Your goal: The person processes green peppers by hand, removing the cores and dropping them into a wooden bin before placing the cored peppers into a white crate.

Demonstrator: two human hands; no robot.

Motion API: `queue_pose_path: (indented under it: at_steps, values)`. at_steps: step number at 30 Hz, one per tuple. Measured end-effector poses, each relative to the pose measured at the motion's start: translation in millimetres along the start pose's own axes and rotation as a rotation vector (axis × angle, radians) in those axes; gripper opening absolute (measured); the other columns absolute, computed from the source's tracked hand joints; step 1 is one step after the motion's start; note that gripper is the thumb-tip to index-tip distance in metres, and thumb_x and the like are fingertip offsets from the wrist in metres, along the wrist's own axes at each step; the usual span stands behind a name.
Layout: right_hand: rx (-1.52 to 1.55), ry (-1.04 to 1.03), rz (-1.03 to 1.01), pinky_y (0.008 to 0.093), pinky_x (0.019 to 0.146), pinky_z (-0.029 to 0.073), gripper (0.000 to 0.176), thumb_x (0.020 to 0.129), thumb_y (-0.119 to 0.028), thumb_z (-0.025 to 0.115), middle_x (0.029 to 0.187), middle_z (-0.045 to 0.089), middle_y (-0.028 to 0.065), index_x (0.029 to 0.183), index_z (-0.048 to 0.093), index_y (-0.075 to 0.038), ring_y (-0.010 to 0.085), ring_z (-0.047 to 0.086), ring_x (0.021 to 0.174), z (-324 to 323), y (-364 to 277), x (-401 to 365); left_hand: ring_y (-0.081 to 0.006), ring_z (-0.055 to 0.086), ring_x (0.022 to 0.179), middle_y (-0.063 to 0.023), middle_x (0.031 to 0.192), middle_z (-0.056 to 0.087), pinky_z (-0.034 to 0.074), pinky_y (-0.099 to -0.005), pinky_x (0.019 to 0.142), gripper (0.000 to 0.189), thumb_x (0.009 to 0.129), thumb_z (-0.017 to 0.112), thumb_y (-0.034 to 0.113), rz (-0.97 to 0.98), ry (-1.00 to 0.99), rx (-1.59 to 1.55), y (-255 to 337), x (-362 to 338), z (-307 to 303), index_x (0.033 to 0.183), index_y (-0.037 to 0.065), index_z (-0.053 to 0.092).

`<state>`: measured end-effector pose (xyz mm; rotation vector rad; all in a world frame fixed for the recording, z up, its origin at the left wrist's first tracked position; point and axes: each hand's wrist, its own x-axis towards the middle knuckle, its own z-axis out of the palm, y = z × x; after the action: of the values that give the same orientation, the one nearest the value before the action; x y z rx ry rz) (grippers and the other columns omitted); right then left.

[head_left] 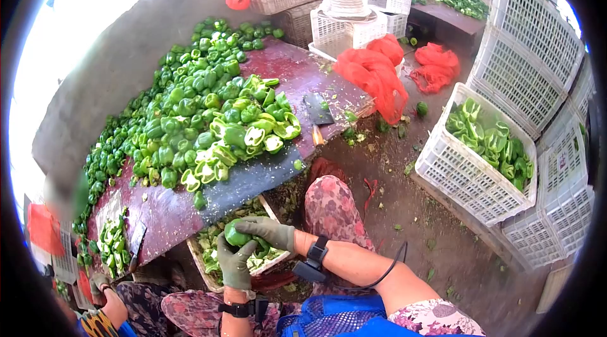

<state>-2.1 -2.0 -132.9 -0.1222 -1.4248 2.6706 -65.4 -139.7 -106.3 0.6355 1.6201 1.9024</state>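
A green bell pepper (235,234) is held between both of my gloved hands, low in front of the table. My left hand (234,263) cups it from below and the left. My right hand (273,233) grips it from the right, with the fingers over its top. Below them is a white crate (277,262) filled with pale green pepper scraps. A large heap of whole green peppers (183,100) covers the table (291,71), with several cut pieces (253,138) along its near side. A cleaver (318,109) lies near the table's right edge.
On the right stands a white crate (433,157) holding cut peppers, near stacked crates (525,40). Red mesh bags (373,71) hang by the table's far corner. A straw hat (346,3) rests on crates behind. A co-worker's hand (100,286) is at lower left.
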Motion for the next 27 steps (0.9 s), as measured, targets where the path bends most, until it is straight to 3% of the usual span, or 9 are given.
queue_pose_path:
  at_steps: [4,7,13,21,22,25,27]
  values:
    - [0.051,-0.072,-0.070,0.0241,0.079,0.048,0.055,0.088,-0.053,0.060,0.104,0.062,-0.0004,0.118,0.060,-0.007,0.0088,0.056,0.092,2,-1,5,-0.0162,0.057,0.101,-0.0041,0.116,0.057,0.049,-0.0288,0.088,0.059,0.077,0.078,0.011,0.080,0.021,-0.030,1,-3,-2,0.128,0.003,0.049]
    - [0.024,-0.026,-0.050,0.0242,0.079,0.048,0.057,0.088,-0.055,0.059,0.104,0.061,0.0002,0.119,0.060,-0.007,0.0089,0.055,0.093,4,-3,0,-0.0146,0.057,0.098,-0.0043,0.111,0.059,0.049,-0.0278,0.084,0.063,0.074,0.083,0.021,0.058,0.051,-0.009,-4,-1,-3,0.124,0.002,0.052]
    - [0.025,0.006,-0.038,0.0250,0.084,0.047,0.060,0.089,-0.058,0.056,0.107,0.062,0.0025,0.120,0.060,-0.007,0.0101,0.056,0.096,-2,11,6,-0.0141,0.058,0.093,-0.0035,0.106,0.060,0.048,-0.0277,0.083,0.054,0.074,0.082,0.020,0.037,0.003,-0.005,6,8,3,0.117,0.001,0.054]
    - [0.087,0.011,-0.014,0.0250,0.080,0.048,0.059,0.088,-0.058,0.057,0.101,0.064,0.0029,0.112,0.062,-0.005,0.0102,0.058,0.090,2,7,-1,-0.0119,0.056,0.087,-0.0021,0.099,0.059,0.047,-0.0273,0.079,0.046,0.072,0.078,0.015,-0.001,0.083,0.004,-2,7,8,0.110,0.003,0.056]
    - [0.059,0.031,0.034,0.0236,0.073,0.049,0.056,0.089,-0.057,0.057,0.097,0.064,0.0023,0.110,0.063,-0.006,0.0092,0.058,0.086,2,6,-2,-0.0131,0.057,0.093,-0.0023,0.104,0.058,0.046,-0.0269,0.083,0.049,0.076,0.076,0.016,-0.011,0.047,0.025,-5,7,3,0.118,0.004,0.054]
    - [0.029,0.045,-0.067,0.0227,0.067,0.049,0.054,0.089,-0.056,0.057,0.094,0.063,0.0017,0.108,0.063,-0.006,0.0079,0.058,0.081,2,11,1,-0.0135,0.057,0.094,-0.0029,0.108,0.058,0.046,-0.0272,0.084,0.052,0.077,0.076,0.015,-0.009,0.024,0.079,-5,6,-1,0.121,0.004,0.052]
    - [0.103,0.053,-0.061,0.0221,0.068,0.048,0.051,0.090,-0.053,0.058,0.091,0.062,0.0007,0.107,0.062,-0.006,0.0076,0.056,0.080,-1,18,7,-0.0161,0.057,0.100,-0.0044,0.114,0.057,0.046,-0.0290,0.090,0.057,0.075,0.078,0.014,-0.014,0.001,0.044,4,2,3,0.124,0.003,0.050]
